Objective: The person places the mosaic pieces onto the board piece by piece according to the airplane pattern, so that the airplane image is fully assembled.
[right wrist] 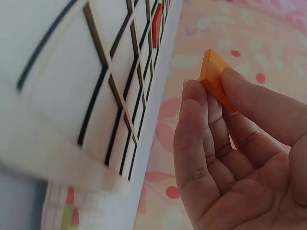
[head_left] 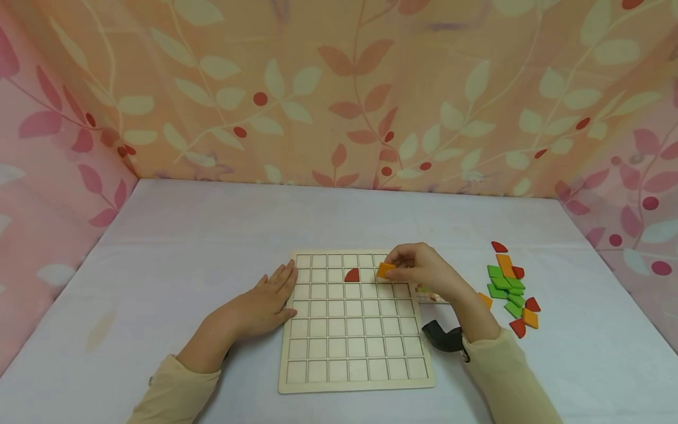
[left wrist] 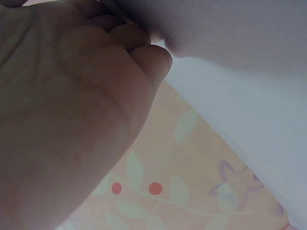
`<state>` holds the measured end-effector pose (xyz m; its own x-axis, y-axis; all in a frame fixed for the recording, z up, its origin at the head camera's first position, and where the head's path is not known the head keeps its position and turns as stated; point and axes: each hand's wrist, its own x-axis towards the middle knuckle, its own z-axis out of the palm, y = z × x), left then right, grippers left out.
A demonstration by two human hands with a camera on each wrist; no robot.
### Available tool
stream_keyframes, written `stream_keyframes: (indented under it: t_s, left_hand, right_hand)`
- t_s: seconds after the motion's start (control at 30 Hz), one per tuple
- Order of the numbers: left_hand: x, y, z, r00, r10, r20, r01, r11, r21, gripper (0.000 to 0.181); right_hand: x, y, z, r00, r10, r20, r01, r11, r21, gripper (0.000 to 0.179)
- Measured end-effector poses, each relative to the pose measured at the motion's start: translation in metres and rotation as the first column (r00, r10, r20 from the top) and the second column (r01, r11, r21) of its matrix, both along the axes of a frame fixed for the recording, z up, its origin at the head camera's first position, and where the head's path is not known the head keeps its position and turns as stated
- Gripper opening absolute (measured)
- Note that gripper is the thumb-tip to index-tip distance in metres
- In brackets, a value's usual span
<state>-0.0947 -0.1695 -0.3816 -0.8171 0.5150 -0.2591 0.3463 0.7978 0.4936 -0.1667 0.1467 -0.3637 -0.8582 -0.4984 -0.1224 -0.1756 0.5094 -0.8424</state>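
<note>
Your right hand (head_left: 426, 268) pinches a flat, straight-edged orange tile (head_left: 385, 270) above a pale wooden grid board (head_left: 355, 327), near a red quarter-circle piece (head_left: 352, 275) lying on it. Your left hand (head_left: 265, 301), fingers straight, touches the board's left edge.

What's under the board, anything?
The board hides whatever lies directly beneath. A printed card shows at its right edge, partly covered by the right hand's wrist; whether it runs under the board can't be seen.
</note>
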Motion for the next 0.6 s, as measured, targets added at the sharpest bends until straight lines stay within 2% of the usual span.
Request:
stream_keyframes:
  t_s: [0.2,0.6]
  left_hand:
    - [0.000,0.000,-0.001,1.000,0.002,-0.003,-0.002,1.000,-0.005,0.071]
    - [0.000,0.000,-0.001,1.000,0.003,-0.012,-0.003,1.000,-0.003,0.070]
  right_hand:
    - [0.000,-0.017,-0.005,0.999,0.051,-0.003,-0.051,0.998,-0.024,0.011]
    - [-0.001,-0.039,-0.013,0.995,0.087,0.041,-0.088,0.996,0.029,0.010]
